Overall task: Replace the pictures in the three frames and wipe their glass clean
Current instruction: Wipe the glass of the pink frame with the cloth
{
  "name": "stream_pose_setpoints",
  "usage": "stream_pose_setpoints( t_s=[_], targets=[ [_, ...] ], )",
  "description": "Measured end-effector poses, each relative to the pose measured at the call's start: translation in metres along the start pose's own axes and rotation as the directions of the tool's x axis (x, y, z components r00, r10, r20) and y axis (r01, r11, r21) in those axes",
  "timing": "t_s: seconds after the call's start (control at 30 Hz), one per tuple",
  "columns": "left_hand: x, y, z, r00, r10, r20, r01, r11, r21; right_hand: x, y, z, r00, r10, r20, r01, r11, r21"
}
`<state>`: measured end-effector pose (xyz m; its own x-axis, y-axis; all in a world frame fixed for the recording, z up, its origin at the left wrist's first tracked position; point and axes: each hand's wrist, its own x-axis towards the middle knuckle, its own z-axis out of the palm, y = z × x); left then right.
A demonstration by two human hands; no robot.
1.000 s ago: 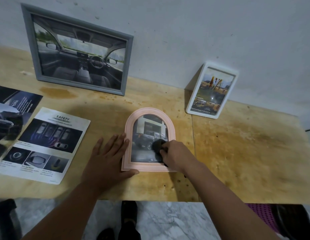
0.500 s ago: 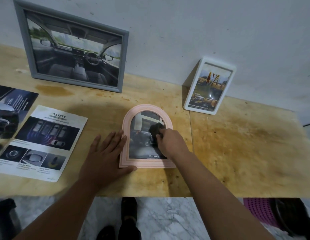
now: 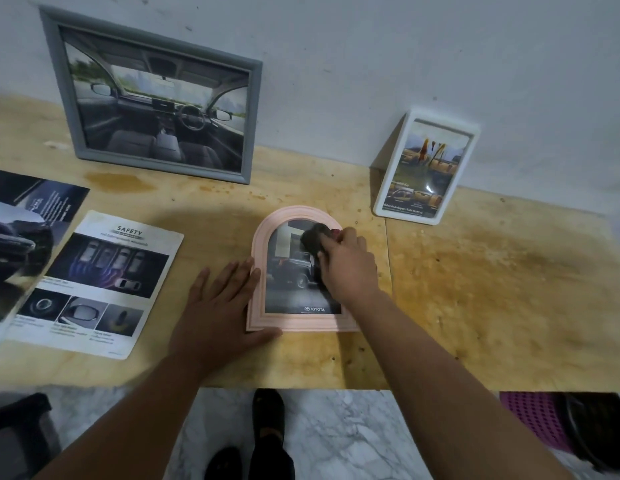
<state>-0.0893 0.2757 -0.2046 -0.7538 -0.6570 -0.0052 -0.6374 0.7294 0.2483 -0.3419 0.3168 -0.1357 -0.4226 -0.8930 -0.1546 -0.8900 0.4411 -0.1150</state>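
Observation:
A pink arched frame (image 3: 267,322) lies flat on the wooden table (image 3: 492,306) with a dark car picture under its glass. My right hand (image 3: 346,268) presses a dark cloth (image 3: 313,239) against the upper right of that glass. My left hand (image 3: 218,306) lies flat, fingers spread, against the frame's left edge and bottom left corner. A large grey frame (image 3: 156,95) showing a car interior leans on the wall at the back left. A small white frame (image 3: 426,168) with a yellow truck picture leans on the wall at the back right.
A "SAFETY" brochure sheet (image 3: 100,285) lies left of my left hand, and a dark car sheet (image 3: 21,237) overlaps the table's left edge. Below the table's front edge are marble floor, my dark shoes (image 3: 267,434) and a purple basket (image 3: 537,420).
My right hand has slid the cloth up the glass, from the lower right of the picture toward the arch. My left hand has stayed on the frame's left edge.

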Motion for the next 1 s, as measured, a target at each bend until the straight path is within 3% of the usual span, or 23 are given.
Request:
stream_pose_setpoints(
  t_s=[0.07, 0.23, 0.37, 0.53, 0.6, 0.77, 0.9, 1.0],
  targets=[
    [0.0, 0.0, 0.0, 1.0, 0.003, 0.003, -0.003, 1.0, -0.002, -0.014, 0.0, 0.017, 0.999, -0.017, -0.03, 0.013, 0.994, -0.112],
    [0.001, -0.001, 0.001, 1.0, 0.006, 0.015, -0.006, 1.0, 0.006, -0.058, 0.003, 0.026, 0.998, -0.058, 0.011, 0.059, 0.996, -0.07],
    [0.001, 0.0, 0.001, 1.0, 0.004, 0.01, -0.004, 1.0, 0.003, -0.069, 0.012, 0.002, 0.98, -0.151, 0.128, 0.133, 0.981, 0.143],
    [0.001, 0.002, 0.001, 1.0, -0.005, 0.021, 0.004, 1.0, 0.006, 0.002, 0.0, -0.015, 0.988, -0.11, -0.11, 0.127, 0.978, 0.166],
    [0.002, 0.002, 0.001, 1.0, 0.001, 0.031, -0.001, 1.0, 0.004, 0.025, -0.015, -0.002, 0.986, -0.124, -0.115, 0.139, 0.98, 0.141],
    [0.003, 0.0, 0.001, 0.999, -0.004, 0.04, 0.003, 1.0, 0.013, 0.021, -0.028, 0.033, 0.971, -0.231, -0.059, 0.235, 0.969, 0.079],
    [0.0, -0.001, 0.004, 1.0, 0.004, 0.014, -0.004, 1.0, 0.01, -0.019, -0.012, 0.041, 0.891, -0.45, -0.062, 0.453, 0.889, 0.062],
    [0.002, -0.002, 0.005, 1.0, 0.012, 0.0, -0.012, 1.0, 0.001, -0.034, -0.007, 0.036, 0.862, -0.506, -0.031, 0.507, 0.861, 0.035]
  ],
)
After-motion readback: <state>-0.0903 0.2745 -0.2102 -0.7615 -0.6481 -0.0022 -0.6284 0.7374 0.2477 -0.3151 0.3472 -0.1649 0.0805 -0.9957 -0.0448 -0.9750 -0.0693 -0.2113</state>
